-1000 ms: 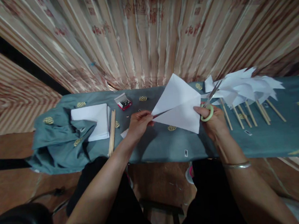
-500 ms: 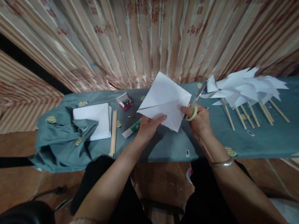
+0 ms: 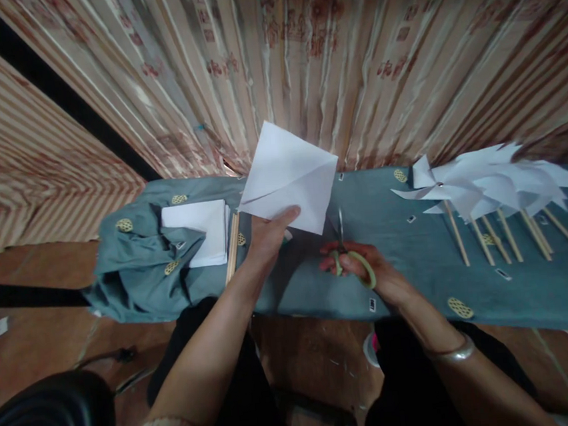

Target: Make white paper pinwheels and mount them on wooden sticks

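Observation:
A white square sheet of paper (image 3: 292, 168) is pinched at its lower edge by my left hand (image 3: 269, 236), thumb on top. A slit runs into the sheet from its left corner. My right hand (image 3: 364, 265) grips green-handled scissors (image 3: 353, 263), fingers through the loops and blades pointing up, just below and right of the paper and apart from it. Under my left hand a glue stick is mostly hidden.
On the cloth-covered table (image 3: 391, 229), a stack of white paper (image 3: 203, 231) and wooden sticks (image 3: 233, 248) lie at left. Several paper pinwheels (image 3: 502, 182) on sticks lie at right. A pleated curtain (image 3: 299, 57) hangs behind. A black stool (image 3: 48, 423) stands at lower left.
The paper has moved left and up in my left hand, now covering the small red box. My right hand has drawn the scissors down, away from the sheet. The view has shifted slightly.

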